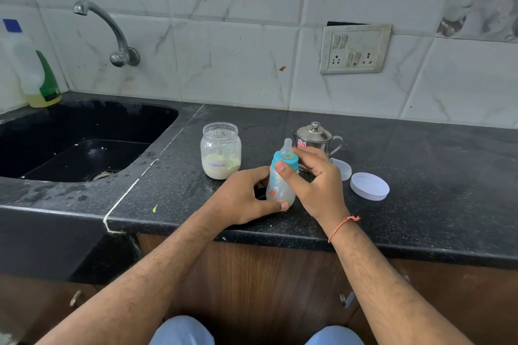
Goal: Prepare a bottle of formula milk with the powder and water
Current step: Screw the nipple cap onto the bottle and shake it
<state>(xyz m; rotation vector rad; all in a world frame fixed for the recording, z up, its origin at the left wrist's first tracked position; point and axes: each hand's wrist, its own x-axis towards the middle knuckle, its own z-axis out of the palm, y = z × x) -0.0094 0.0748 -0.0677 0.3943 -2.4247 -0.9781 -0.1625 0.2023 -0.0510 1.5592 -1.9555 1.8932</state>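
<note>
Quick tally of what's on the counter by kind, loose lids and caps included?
Baby bottle: 1
Formula jar: 1
Steel pot: 1
Loose white lid: 1
Clear cap: 1
Detergent bottle: 1
Total: 6

I see speckled black stone countertop [420,165] semi-glossy, clear plastic formula jar [221,150], translucent plastic bottle [280,185] with teal collar, polished steel pot [316,137], wood-grain cabinet front [252,274], glossy marble-look tiles [238,64].

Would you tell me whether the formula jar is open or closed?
Open: the formula jar has no lid on, and a white lid lies apart on the counter.
</note>
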